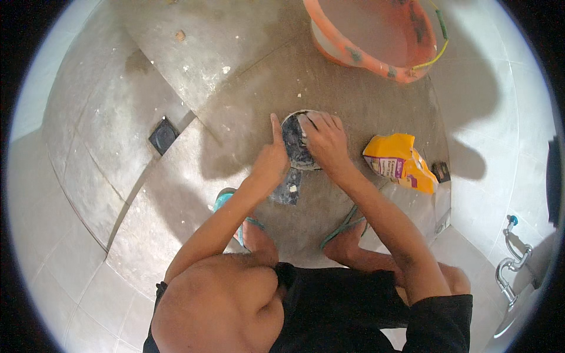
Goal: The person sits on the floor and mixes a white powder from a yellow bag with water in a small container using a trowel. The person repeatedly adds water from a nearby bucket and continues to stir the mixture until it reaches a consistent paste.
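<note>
A round dark bowl [298,144], smeared with whitish paste, sits on the floor between my feet and the basin. My left hand [274,157] grips its left side, the index finger stretched up along the rim and the other fingers mostly hidden. Over the upper right of the bowl, my right hand [325,140] is curled with its fingertips inside. Whatever those fingers may hold cannot be made out. A dark flat piece [288,189] with pale specks lies just below the bowl, partly under it.
An orange basin [353,56] with cloudy greyish water and a yellow-green handle stands at the far right. Right of the bowl are a crumpled yellow packet [397,162] and a small dark box [441,172]. A square black drain cover [163,136] lies left. Chrome pipes [507,273] run along the right wall.
</note>
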A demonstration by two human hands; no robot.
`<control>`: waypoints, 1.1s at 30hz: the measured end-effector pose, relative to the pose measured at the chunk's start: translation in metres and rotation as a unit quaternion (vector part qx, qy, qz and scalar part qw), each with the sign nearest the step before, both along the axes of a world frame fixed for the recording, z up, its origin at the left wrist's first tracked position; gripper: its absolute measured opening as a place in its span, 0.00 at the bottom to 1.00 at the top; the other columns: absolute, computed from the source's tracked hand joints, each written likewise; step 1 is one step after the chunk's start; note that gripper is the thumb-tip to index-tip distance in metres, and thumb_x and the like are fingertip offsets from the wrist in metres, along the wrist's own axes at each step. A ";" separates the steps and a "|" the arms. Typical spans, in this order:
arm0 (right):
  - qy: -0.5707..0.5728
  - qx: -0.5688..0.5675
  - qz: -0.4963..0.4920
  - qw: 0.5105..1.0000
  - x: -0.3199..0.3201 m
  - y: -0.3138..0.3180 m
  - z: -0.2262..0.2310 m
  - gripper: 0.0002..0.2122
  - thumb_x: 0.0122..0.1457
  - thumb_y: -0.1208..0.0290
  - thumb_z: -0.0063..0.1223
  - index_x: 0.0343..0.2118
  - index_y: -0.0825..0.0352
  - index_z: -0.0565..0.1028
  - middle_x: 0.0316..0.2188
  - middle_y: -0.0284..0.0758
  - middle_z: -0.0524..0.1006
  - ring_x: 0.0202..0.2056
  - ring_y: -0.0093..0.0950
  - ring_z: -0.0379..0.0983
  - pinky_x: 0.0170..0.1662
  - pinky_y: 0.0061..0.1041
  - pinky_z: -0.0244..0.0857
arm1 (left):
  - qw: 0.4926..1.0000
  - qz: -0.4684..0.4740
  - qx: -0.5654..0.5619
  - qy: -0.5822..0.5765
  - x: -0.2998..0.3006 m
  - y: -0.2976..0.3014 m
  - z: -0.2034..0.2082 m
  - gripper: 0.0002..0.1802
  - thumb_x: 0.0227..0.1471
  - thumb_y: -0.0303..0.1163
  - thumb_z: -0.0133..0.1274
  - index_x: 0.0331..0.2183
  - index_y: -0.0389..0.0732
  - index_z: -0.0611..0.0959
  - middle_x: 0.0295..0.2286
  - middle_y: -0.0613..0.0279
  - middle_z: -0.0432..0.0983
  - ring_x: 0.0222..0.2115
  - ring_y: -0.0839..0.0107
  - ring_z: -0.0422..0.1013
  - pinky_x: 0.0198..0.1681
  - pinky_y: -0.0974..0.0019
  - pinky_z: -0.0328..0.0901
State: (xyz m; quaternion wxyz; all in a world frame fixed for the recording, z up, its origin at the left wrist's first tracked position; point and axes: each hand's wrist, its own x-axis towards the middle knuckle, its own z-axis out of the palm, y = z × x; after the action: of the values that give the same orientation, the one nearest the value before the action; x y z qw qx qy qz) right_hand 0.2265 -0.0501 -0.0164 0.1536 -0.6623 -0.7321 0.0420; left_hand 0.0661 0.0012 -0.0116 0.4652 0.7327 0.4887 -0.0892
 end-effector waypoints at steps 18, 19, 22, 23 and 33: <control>0.052 0.004 0.087 0.995 0.007 0.005 -0.009 0.16 0.44 0.80 0.50 0.40 0.69 0.76 0.38 0.39 0.75 0.44 0.37 0.71 0.49 0.36 0.66 | 0.998 -0.038 0.022 -0.045 -0.009 0.000 -0.004 0.55 0.43 0.20 0.49 0.60 0.29 0.29 0.20 0.32 0.73 0.21 0.40 0.72 0.27 0.47 0.66; 0.051 -0.016 0.093 0.994 0.007 0.006 -0.009 0.16 0.44 0.80 0.50 0.39 0.69 0.76 0.38 0.39 0.75 0.43 0.37 0.71 0.49 0.35 0.66 | 0.998 -0.038 0.024 -0.040 -0.010 0.000 -0.005 0.55 0.43 0.20 0.49 0.60 0.29 0.29 0.20 0.32 0.73 0.21 0.41 0.72 0.27 0.47 0.66; 0.034 0.012 0.090 0.995 0.009 0.007 -0.010 0.14 0.48 0.76 0.49 0.39 0.68 0.76 0.39 0.40 0.76 0.44 0.38 0.71 0.50 0.36 0.65 | 0.999 -0.027 0.021 -0.027 -0.007 -0.002 -0.008 0.55 0.42 0.19 0.49 0.60 0.29 0.29 0.20 0.33 0.73 0.22 0.41 0.72 0.27 0.47 0.66; 0.037 0.023 0.062 0.997 0.009 0.008 -0.010 0.13 0.50 0.73 0.49 0.39 0.68 0.76 0.40 0.40 0.76 0.45 0.39 0.71 0.50 0.37 0.65 | 0.999 -0.023 0.025 -0.028 -0.007 -0.002 -0.009 0.55 0.42 0.19 0.49 0.60 0.29 0.29 0.20 0.33 0.73 0.22 0.41 0.72 0.27 0.46 0.66; 0.035 0.020 0.099 0.994 0.013 0.007 -0.014 0.13 0.50 0.74 0.49 0.39 0.66 0.77 0.40 0.38 0.76 0.45 0.38 0.72 0.49 0.38 0.66 | 0.998 -0.030 0.001 -0.053 -0.014 0.001 -0.008 0.52 0.47 0.23 0.47 0.60 0.28 0.29 0.20 0.33 0.73 0.22 0.39 0.72 0.28 0.46 0.66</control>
State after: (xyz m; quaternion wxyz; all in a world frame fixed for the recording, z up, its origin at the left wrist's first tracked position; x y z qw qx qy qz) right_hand 0.2397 -0.0428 -0.0305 0.1879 -0.5813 -0.7890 0.0654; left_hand 0.0525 0.0020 -0.0200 0.4870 0.7510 0.4412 -0.0642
